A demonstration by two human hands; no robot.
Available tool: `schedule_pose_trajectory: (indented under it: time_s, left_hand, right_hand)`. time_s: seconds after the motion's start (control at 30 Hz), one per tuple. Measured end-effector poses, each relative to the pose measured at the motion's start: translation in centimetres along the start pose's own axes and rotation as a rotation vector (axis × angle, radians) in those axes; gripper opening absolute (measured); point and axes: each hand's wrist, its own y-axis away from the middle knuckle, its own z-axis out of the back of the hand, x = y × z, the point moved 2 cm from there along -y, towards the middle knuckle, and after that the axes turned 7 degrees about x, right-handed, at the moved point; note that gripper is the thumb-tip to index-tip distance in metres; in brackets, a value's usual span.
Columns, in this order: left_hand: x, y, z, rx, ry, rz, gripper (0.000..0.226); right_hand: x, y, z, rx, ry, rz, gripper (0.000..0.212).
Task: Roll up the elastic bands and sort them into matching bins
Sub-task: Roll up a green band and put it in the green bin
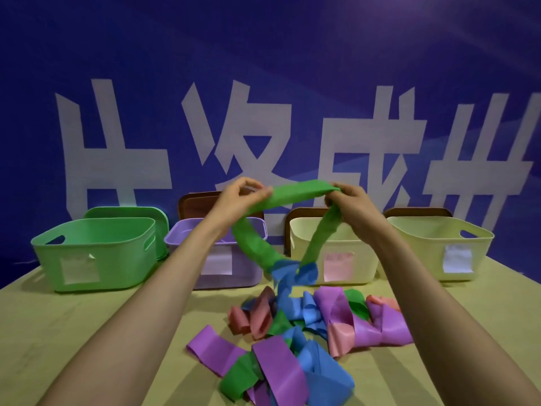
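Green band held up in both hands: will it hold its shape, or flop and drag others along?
Likely floppy: the green band sags in a loop between the left hand and right hand. Probably light, since pinching fingers carry it. It may drag neighbours: a blue band hangs snagged at its bottom.

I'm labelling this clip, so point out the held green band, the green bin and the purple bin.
green band (pixel 298 192), head view, its raised top span.
green bin (pixel 117 254), head view, front wall.
purple bin (pixel 243 278), head view, front wall.

4 bin labels blurred, illegible
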Motion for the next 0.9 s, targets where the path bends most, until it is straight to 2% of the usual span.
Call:
schedule_pose_trajectory:
  time_s: [0.07, 0.13, 0.23, 0.3, 0.37, 0.47, 0.53, 0.6, 0.67, 0.73, 0.77, 0.83, 0.9]
  left_hand:
    - [2.6, 0.3, -1.2, 0.115, -0.032, 0.083, 0.027]
    - [5.1, 1.1, -3.0, 0.137, -0.095, 0.149, 0.020]
    - [6.9, 2.8, -5.5, -0.120, -0.128, 0.035, 0.013]
    - [7.1, 4.9, -7.2, -0.146, -0.021, -0.062, 0.022]
    - [7.0, 6.5, -8.7, -0.018, -0.037, -0.125, 0.030]
    - [8.3, 6.6, -10.4, 0.214, -0.323, -0.103, 0.022]
    - [9.5, 5.7, -11.1, 0.217, -0.409, 0.038, 0.020]
    - [10.8, 5.2, -11.7, 0.225, -0.291, 0.211, 0.025]
    - [11.5, 5.1, -12.4, 0.422, -0.259, 0.306, 0.037]
    - [11.6, 5.4, -12.7, 0.686, -0.467, 0.326, 0.036]
    - [11.2, 5.6, -12.7, 0.740, -0.567, 0.314, 0.033]
    - [11.0, 5.1, -12.2, 0.652, -0.617, 0.238, 0.028]
    - [10.4, 4.7, -11.3, 0.403, -0.437, 0.145, 0.021]
  right_hand:
    - [0.1, 0.0, -0.6, 0.063, -0.092, -0.133, 0.026]
    - [-0.1, 0.4, -1.8, 0.207, -0.128, -0.270, 0.032]
    - [-0.6, 1.3, -3.5, 0.298, -0.246, -0.396, 0.034]
    - [-1.2, 1.7, -4.1, 0.292, -0.347, -0.451, 0.026]
    - [-2.2, 1.6, -4.3, 0.303, -0.429, -0.498, 0.024]
    - [-3.2, 1.3, -4.0, 0.339, -0.496, -0.494, 0.028]
    - [-3.1, 1.3, -3.7, 0.342, -0.530, -0.459, 0.029]
    - [-2.8, 1.5, -3.6, 0.352, -0.539, -0.430, 0.030]
    - [-2.8, 1.5, -3.4, 0.347, -0.495, -0.431, 0.029]
    - [-3.2, 1.5, -3.3, 0.315, -0.435, -0.441, 0.026]
    - [-3.4, 1.6, -3.1, 0.294, -0.416, -0.444, 0.025]
    - [-4.0, 1.5, -2.8, 0.251, -0.411, -0.461, 0.019]
    - [-4.6, 1.5, -2.4, 0.205, -0.400, -0.489, 0.015]
